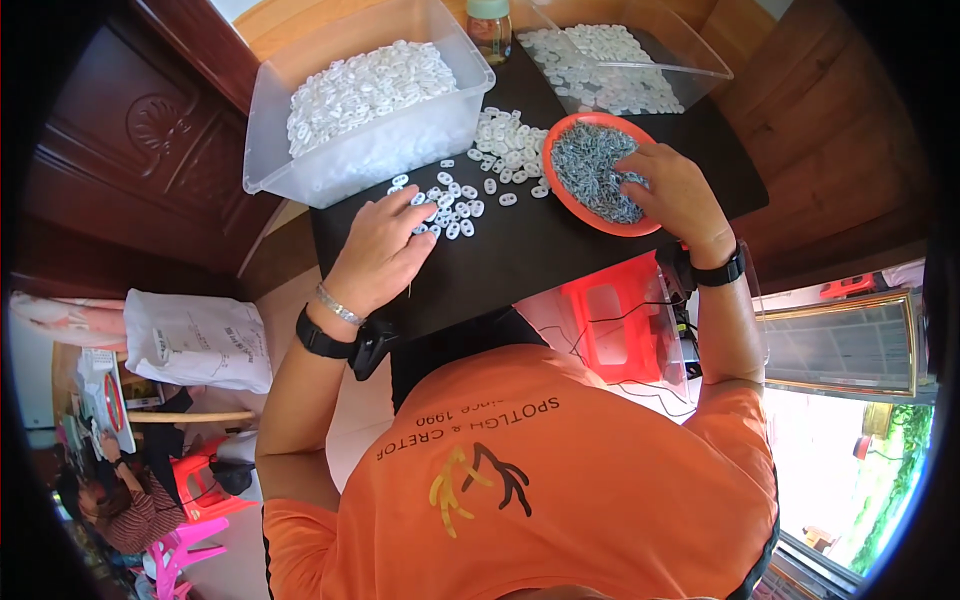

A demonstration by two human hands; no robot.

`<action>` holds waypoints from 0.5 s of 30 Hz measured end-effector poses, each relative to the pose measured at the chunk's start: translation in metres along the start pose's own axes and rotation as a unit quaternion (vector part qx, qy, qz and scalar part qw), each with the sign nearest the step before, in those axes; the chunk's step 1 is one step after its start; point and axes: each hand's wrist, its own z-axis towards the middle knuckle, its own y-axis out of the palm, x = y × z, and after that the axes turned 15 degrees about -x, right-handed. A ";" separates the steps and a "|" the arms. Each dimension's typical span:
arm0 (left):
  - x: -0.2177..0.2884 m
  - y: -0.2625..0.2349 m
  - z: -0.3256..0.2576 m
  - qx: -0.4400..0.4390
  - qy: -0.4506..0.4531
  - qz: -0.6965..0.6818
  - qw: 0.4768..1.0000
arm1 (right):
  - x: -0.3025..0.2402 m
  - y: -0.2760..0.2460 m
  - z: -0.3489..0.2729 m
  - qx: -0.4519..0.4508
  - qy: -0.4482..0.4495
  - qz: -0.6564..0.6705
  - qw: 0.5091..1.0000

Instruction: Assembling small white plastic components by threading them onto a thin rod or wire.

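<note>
My left hand (385,245) rests at the edge of a loose scatter of small white oval pieces with two holes (462,210) on the dark table (500,260). Its fingers and thumb are apart, the fingertips among the nearest pieces. My right hand (678,190) reaches into a round orange bowl (562,195) full of small grey metal screws (592,165). Thumb and forefinger are spread there, with the tips down in the screws; the other fingers are partly hidden. A denser heap of the white pieces (512,145) lies beside the bowl.
A large translucent bin (365,140) heaped with white pieces stands at the back left. Behind the bowl is a clear tray (690,60) of similar pieces, beside a green-lidded jar (489,30). A red stool (610,330) and cables are below right. Another person (130,500) sits far left.
</note>
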 end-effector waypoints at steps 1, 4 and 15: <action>0.006 -0.005 -0.002 -0.003 -0.002 0.000 1.000 | 0.000 0.003 -0.001 -0.002 -0.005 0.003 1.000; 0.022 -0.011 -0.008 -0.061 -0.057 -0.058 0.995 | 0.003 0.020 0.005 -0.004 -0.017 -0.013 1.000; 0.057 -0.009 -0.037 0.025 -0.115 -0.310 0.943 | 0.012 0.039 0.025 0.044 0.010 -0.031 0.998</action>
